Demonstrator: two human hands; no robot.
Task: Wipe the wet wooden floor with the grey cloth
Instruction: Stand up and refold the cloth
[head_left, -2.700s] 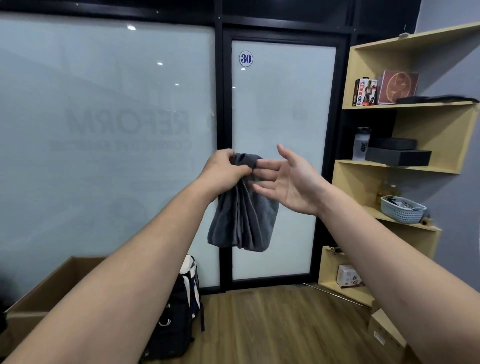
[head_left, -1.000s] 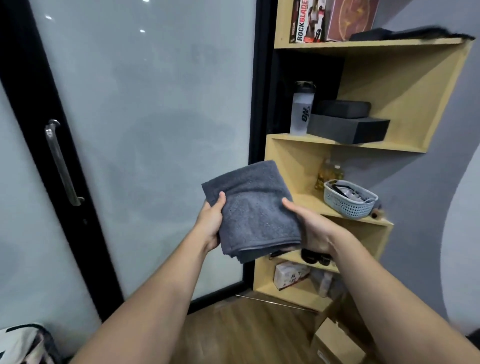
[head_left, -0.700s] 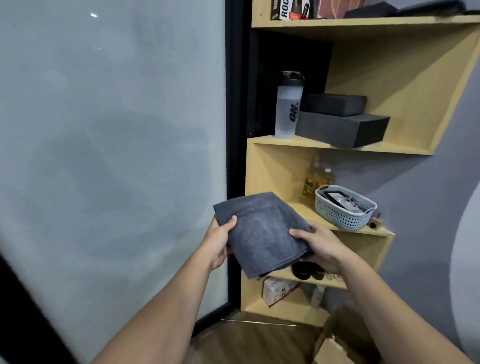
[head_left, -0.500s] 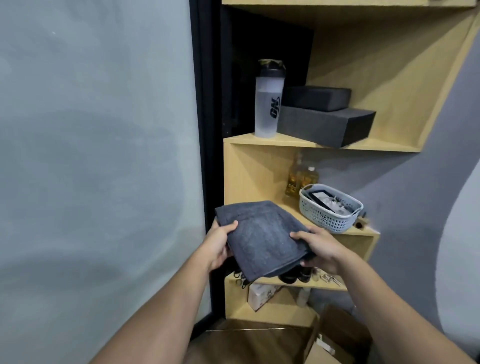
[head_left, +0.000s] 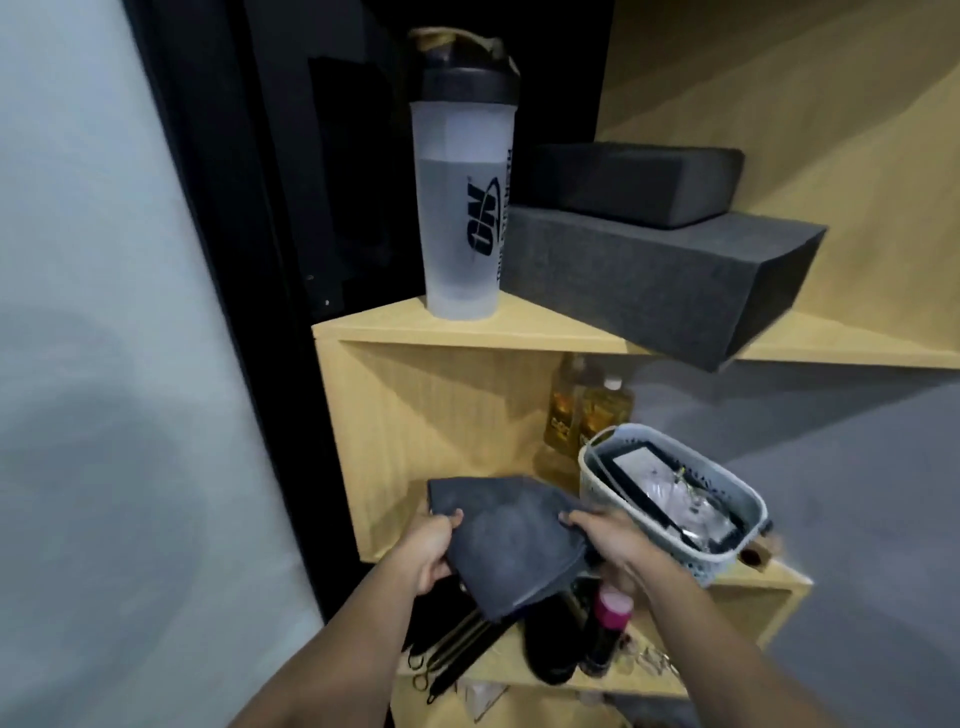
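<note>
Left wall: I see a pale frosted panel (head_left: 93, 312) edged by a black frame (head_left: 218, 260).
Furniture: light wooden shelving (head_left: 467, 332) — open compartments, stacked.
Right wall: grey painted surface (head_left: 857, 493) behind the shelves.
Light: I read it as dim — soft shadows under each shelf.

The only clear lettering is a dark "ON" logo printed on the translucent shaker bottle (head_left: 464, 208), upper middle of the frame. A line of small print runs vertically beside the logo, too blurred to read. The labels on the two amber bottles (head_left: 589, 413) at centre right are also illegible.
</note>
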